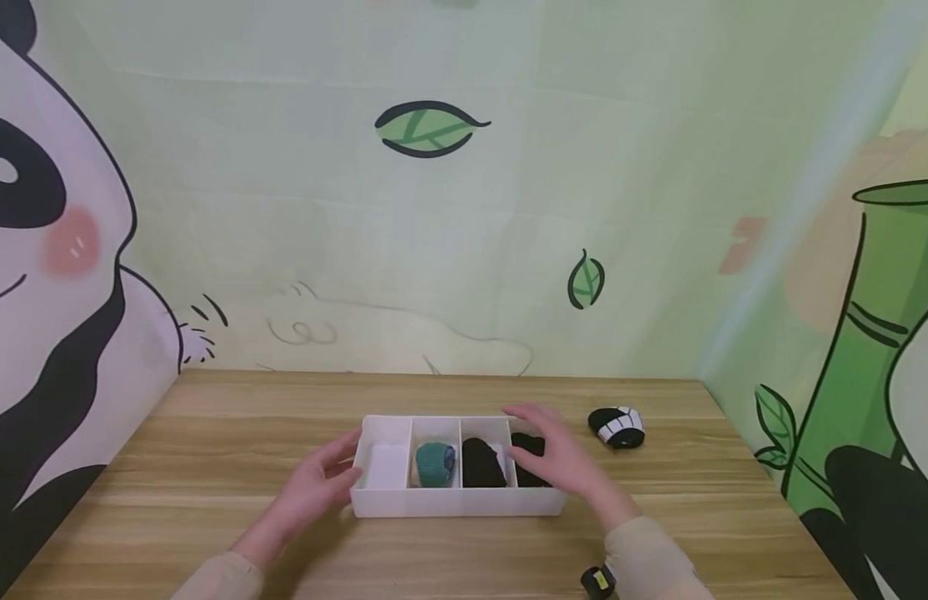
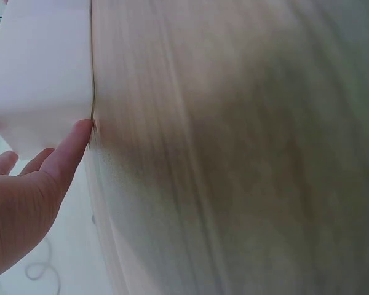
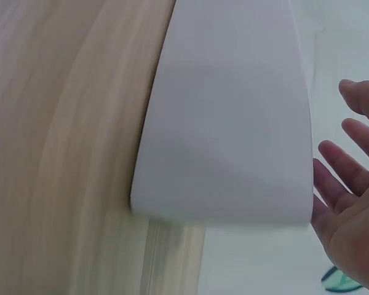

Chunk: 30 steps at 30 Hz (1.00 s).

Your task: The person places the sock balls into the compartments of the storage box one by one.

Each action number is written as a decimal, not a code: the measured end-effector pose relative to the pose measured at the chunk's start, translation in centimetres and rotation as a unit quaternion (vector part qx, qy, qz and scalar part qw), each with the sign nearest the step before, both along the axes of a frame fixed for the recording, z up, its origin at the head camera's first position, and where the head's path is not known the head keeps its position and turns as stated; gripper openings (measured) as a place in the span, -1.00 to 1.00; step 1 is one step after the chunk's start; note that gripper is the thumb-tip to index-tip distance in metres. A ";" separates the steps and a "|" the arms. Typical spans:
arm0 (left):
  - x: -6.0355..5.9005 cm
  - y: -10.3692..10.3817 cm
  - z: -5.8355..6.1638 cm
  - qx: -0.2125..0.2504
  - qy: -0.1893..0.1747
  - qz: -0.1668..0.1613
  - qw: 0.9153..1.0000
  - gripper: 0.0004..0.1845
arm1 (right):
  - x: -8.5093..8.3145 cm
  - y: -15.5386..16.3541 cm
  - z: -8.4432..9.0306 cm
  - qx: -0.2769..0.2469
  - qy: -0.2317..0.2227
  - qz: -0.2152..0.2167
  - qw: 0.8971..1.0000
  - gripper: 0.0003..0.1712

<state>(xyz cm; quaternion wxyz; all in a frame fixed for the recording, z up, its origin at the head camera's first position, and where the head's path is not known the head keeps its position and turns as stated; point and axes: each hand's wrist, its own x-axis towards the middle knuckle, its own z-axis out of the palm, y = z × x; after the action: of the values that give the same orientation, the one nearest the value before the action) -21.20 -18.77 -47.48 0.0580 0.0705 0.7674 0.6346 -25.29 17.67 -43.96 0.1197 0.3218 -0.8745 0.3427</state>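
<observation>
The white, rectangular, four-compartment box (image 1: 456, 502) lies between my two hands. My left hand (image 1: 314, 483) is at its left end, the fingers fairly straight, with one digit touching the lower corner. My right hand (image 1: 557, 454) reaches over the box's right end, fingers loosely spread and pinching nothing; I cannot tell whether they touch the rim.

Inside the box, its leftmost compartment shows a bare white floor. The second holds a teal, rolled fabric bundle (image 1: 434, 464); the third, a rounded black fabric bundle (image 1: 481, 464); the rightmost, another black piece (image 1: 527, 442), partly covered by my right hand. Behind and to the right of the box, well apart from it, sits a black-and-white, rounded bundle (image 1: 617, 427) with a grid-like pattern.

In front of the box and to its right, beside my beige right sleeve (image 1: 651, 558), is a small black device (image 1: 599, 581) with a yellow patch, too small to read.

The box rests on a wood-grained, light-brown desk (image 1: 434, 558). Beyond the box rises a pale green backdrop (image 1: 284, 233) printed with two green leaves (image 1: 432, 129), a large panda (image 1: 82, 200) to the box's left and green bamboo (image 1: 869, 375) to its right.
</observation>
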 end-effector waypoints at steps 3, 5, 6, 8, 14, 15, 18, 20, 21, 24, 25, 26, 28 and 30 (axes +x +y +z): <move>-0.1 0.0 -0.1 0.000 -0.001 0.001 1.000 -0.35 | -0.1 1.2 0.2 0.016 0.008 -0.026 1.000 -0.41; -0.1 0.0 -0.1 0.000 -0.003 0.004 1.000 -0.35 | -0.1 1.9 0.3 0.023 0.009 -0.043 0.999 -0.39; -0.1 0.0 -0.1 -0.001 -0.004 0.005 1.000 -0.35 | -0.1 2.3 0.4 0.026 0.007 -0.053 0.998 -0.39; -0.2 0.1 -0.1 -0.001 -0.004 0.006 1.000 -0.34 | -0.2 3.1 0.4 0.027 0.008 -0.073 0.997 -0.39; -0.2 0.1 -0.2 0.002 -0.002 0.008 1.000 -0.34 | -0.3 5.2 0.3 0.004 0.015 -0.120 0.993 -0.36; -0.2 0.1 -0.2 0.003 -0.003 0.008 1.000 -0.34 | -0.3 5.5 0.3 0.000 0.020 -0.126 0.992 -0.36; -0.2 0.1 -0.2 0.004 -0.003 0.009 1.000 -0.35 | -0.3 6.4 0.1 -0.009 0.036 -0.146 0.989 -0.36; -0.2 0.1 -0.2 0.005 -0.004 0.008 1.000 -0.35 | -0.5 6.9 -0.2 -0.017 0.039 -0.160 0.986 -0.37; -0.2 0.1 -0.2 0.006 -0.005 0.008 1.000 -0.34 | -0.6 7.2 -0.3 -0.021 0.038 -0.166 0.985 -0.38; -0.2 0.1 -0.2 0.009 -0.004 0.005 1.000 -0.34 | -0.8 8.0 -0.6 -0.034 0.024 -0.186 0.982 -0.38; -0.2 0.0 -0.2 0.010 -0.004 0.004 1.000 -0.34 | -0.9 8.2 -0.6 -0.038 0.018 -0.193 0.980 -0.38; -0.2 0.0 -0.1 0.011 -0.003 0.002 1.000 -0.34 | -0.9 8.4 -0.7 -0.039 0.013 -0.201 0.979 -0.37; -0.1 0.0 -0.1 0.010 0.001 -0.001 1.000 -0.34 | -1.1 8.8 -0.8 -0.041 0.002 -0.215 0.976 -0.37; -0.1 -0.1 -0.1 0.010 0.002 -0.002 1.000 -0.35 | -1.2 9.1 -0.9 -0.041 -0.007 -0.230 0.972 -0.37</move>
<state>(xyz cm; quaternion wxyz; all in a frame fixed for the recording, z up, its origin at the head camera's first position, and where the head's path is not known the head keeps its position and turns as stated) -21.30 -18.84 -47.63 0.0570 0.0738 0.7613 0.6417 -26.47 26.80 -44.86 0.2022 0.1048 -0.9110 0.3439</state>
